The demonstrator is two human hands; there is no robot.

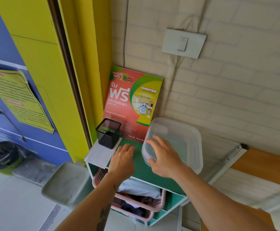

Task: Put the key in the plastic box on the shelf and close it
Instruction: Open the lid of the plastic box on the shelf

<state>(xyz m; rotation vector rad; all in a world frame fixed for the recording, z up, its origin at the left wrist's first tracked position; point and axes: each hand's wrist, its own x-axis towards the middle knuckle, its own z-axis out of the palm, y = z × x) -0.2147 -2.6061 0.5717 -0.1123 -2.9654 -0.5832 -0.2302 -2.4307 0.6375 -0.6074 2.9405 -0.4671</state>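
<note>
Two bare forearms reach in from the bottom edge toward a green shelf top; the left hand lies knuckles-up on the green surface, its fingers curled down and pressed together near the middle of the top, and whether they pinch anything cannot be told; no key shows. Just to its right, the right hand is spread over the near left side of the clear plastic box, thumb at the near rim and fingers across the lid. This box sits at the shelf's right end, long axis running from near toward the wall; its contents are hard to make out. Bare green lies between the hands and the red poster; a black mesh cup stands at the far left.
</note>
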